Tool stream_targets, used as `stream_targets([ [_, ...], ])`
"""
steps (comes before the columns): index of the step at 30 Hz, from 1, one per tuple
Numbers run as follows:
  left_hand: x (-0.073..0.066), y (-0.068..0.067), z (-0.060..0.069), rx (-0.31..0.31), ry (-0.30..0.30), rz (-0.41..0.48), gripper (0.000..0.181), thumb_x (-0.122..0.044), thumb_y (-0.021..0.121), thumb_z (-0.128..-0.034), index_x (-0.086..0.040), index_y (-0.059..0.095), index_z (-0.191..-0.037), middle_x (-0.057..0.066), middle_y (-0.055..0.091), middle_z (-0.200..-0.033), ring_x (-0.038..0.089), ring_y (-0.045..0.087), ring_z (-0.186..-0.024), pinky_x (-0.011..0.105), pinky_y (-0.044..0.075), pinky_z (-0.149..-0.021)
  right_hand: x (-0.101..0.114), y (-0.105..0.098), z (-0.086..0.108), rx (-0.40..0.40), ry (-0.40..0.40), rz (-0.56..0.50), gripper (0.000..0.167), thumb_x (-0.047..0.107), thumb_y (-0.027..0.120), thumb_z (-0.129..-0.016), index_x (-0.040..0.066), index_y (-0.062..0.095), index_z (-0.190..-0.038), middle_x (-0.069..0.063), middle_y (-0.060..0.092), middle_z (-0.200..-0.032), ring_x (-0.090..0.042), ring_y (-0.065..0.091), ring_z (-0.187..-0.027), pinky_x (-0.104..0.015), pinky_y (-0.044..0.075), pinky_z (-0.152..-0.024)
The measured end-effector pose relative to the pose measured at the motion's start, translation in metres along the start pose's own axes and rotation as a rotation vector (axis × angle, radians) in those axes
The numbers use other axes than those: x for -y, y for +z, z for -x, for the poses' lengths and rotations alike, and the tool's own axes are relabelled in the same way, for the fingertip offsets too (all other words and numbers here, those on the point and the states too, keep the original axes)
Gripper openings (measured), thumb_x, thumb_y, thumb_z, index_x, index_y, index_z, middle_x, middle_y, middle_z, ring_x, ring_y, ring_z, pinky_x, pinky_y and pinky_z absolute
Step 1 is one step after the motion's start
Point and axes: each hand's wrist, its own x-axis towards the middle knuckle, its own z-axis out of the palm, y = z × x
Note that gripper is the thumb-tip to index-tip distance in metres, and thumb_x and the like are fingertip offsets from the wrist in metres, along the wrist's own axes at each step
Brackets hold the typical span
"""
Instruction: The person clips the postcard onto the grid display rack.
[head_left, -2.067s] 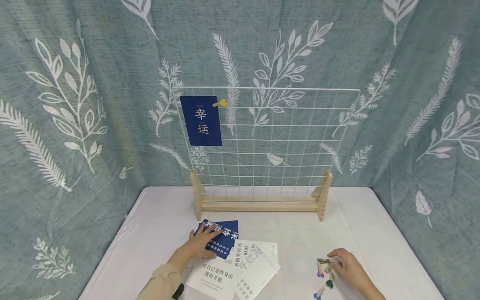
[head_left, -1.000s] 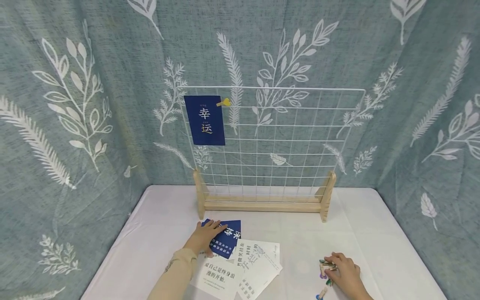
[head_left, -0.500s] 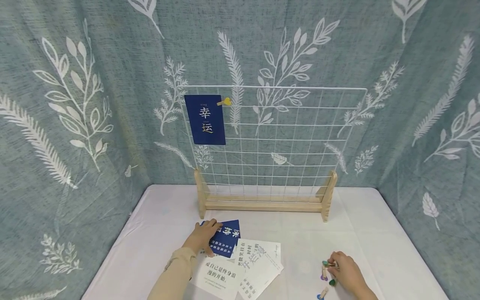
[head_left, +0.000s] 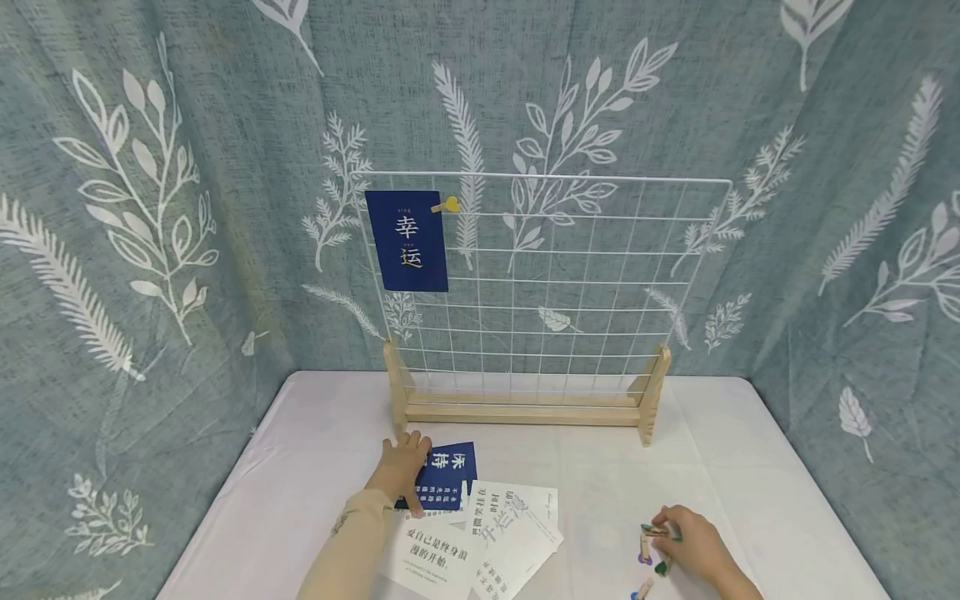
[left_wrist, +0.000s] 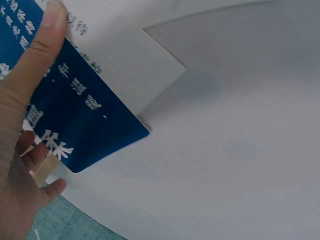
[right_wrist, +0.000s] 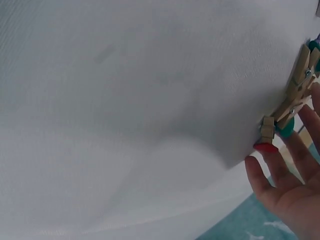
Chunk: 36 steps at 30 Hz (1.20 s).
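While the left hand (head_left: 402,468) spans the blue card (head_left: 444,482), its thumb bent over one long edge and its fingers curled at the opposite edge, the card lies partly over a second blue card (head_left: 471,462) and a corner of white paper. That edge-to-edge hold probably suits a thin, flat sheet, which offers little else to grip; whether the card is lifted, I cannot tell.

The right hand (head_left: 697,542) is half closed, thumb and forefinger drawn in to pinch a clip (right_wrist: 286,114), the other fingers loosely bent. A red clip (right_wrist: 267,129) sits just by those fingertips. The purple clip (head_left: 644,550) and blue clip (head_left: 642,590) lie close by on the tabletop (head_left: 592,458), seemingly grouped there for easy reach.

Fanned white cards (head_left: 513,521) overlap between the two hands, near the blue ones, likely so that each can be taken singly. Behind them stands the wire rack (head_left: 525,413), where a yellow clip (head_left: 447,205) at the upper right edge of the hung card (head_left: 407,250) seems to keep it up.

No container shows; clips and loose cards rest directly on the cloth.
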Motion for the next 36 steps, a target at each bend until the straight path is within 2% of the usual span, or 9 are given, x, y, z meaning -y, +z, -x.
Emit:
stream_targets([
  [3,0.008,0.004,0.0,-0.017,-0.005,0.011,0.104,-0.04,0.094,-0.036,0.0,0.047,-0.12,0.017,0.046,-0.112,0.035,0.045,-0.109,0.063,0.039,-0.095,-0.001,-0.001,-0.001,0.007,0.007,0.005,0.022,0.012,0.076,-0.071,0.008,0.068,-0.092,-0.023,0.065,-0.111,-0.043,0.058,-0.108,-0.058,0.045,-0.093],
  [7,0.016,0.006,0.003,-0.041,-0.04,0.013,0.107,-0.046,0.093,-0.0377,0.003,0.049,-0.121,0.019,0.045,-0.117,0.033,0.041,-0.11,0.058,0.039,-0.093,0.0,-0.002,-0.003,0.024,0.002,-0.003,0.023,0.013,0.076,-0.073,0.007,0.068,-0.093,-0.024,0.064,-0.114,-0.044,0.057,-0.11,-0.058,0.044,-0.094],
  [13,0.019,0.007,0.009,-0.117,-0.064,0.047,0.103,-0.049,0.09,-0.0447,0.006,0.049,-0.121,0.02,0.048,-0.12,0.032,0.04,-0.106,0.051,0.035,-0.087,0.0,-0.005,-0.004,0.025,0.02,-0.029,0.023,0.016,0.074,-0.075,0.007,0.068,-0.095,-0.022,0.064,-0.115,-0.043,0.057,-0.111,-0.057,0.044,-0.094],
  [16,0.019,0.007,0.014,-0.12,-0.069,0.102,0.092,-0.044,0.087,-0.055,0.006,0.049,-0.121,0.02,0.052,-0.115,0.031,0.042,-0.101,0.051,0.034,-0.085,-0.003,-0.004,-0.003,0.027,0.03,-0.04,0.022,0.016,0.073,-0.076,0.007,0.068,-0.095,-0.022,0.065,-0.113,-0.042,0.058,-0.109,-0.055,0.046,-0.093],
  [20,0.017,0.005,0.019,-0.107,-0.104,0.211,0.068,-0.032,0.076,-0.076,0.008,0.046,-0.122,0.021,0.056,-0.113,0.033,0.049,-0.101,0.052,0.038,-0.088,-0.006,-0.003,-0.001,0.041,0.02,-0.061,0.02,0.015,0.073,-0.077,0.006,0.068,-0.094,-0.022,0.066,-0.113,-0.041,0.06,-0.106,-0.053,0.049,-0.089],
  [23,0.014,0.0,0.019,-0.104,-0.127,0.354,0.054,-0.018,0.065,-0.0873,0.012,0.041,-0.125,0.023,0.056,-0.111,0.037,0.054,-0.103,0.054,0.044,-0.093,-0.006,-0.005,-0.001,0.048,0.008,-0.077,0.02,0.014,0.073,-0.076,0.007,0.068,-0.094,-0.022,0.066,-0.113,-0.04,0.061,-0.104,-0.051,0.051,-0.086],
  [27,0.002,-0.006,0.018,-0.11,-0.101,0.529,0.035,-0.003,0.054,-0.0901,0.013,0.041,-0.118,0.02,0.055,-0.098,0.034,0.057,-0.094,0.049,0.05,-0.086,-0.006,-0.008,-0.001,0.061,-0.001,-0.082,0.021,0.015,0.074,-0.075,0.007,0.069,-0.094,-0.022,0.066,-0.111,-0.04,0.062,-0.101,-0.051,0.052,-0.084],
  [31,-0.01,-0.01,0.016,-0.133,-0.054,0.576,0.022,0.001,0.052,-0.0879,0.008,0.045,-0.108,0.011,0.05,-0.088,0.021,0.053,-0.082,0.04,0.05,-0.075,-0.006,-0.01,-0.003,0.078,0.003,-0.079,0.021,0.015,0.074,-0.075,0.006,0.069,-0.094,-0.023,0.066,-0.111,-0.041,0.062,-0.101,-0.051,0.053,-0.083],
  [36,-0.019,-0.01,0.017,-0.129,-0.043,0.606,0.02,0.004,0.05,-0.0894,0.008,0.045,-0.108,0.012,0.052,-0.09,0.022,0.056,-0.086,0.041,0.052,-0.078,-0.008,-0.012,-0.005,0.103,0.007,-0.089,0.02,0.013,0.073,-0.077,0.005,0.069,-0.095,-0.025,0.065,-0.113,-0.042,0.061,-0.103,-0.05,0.053,-0.084],
])
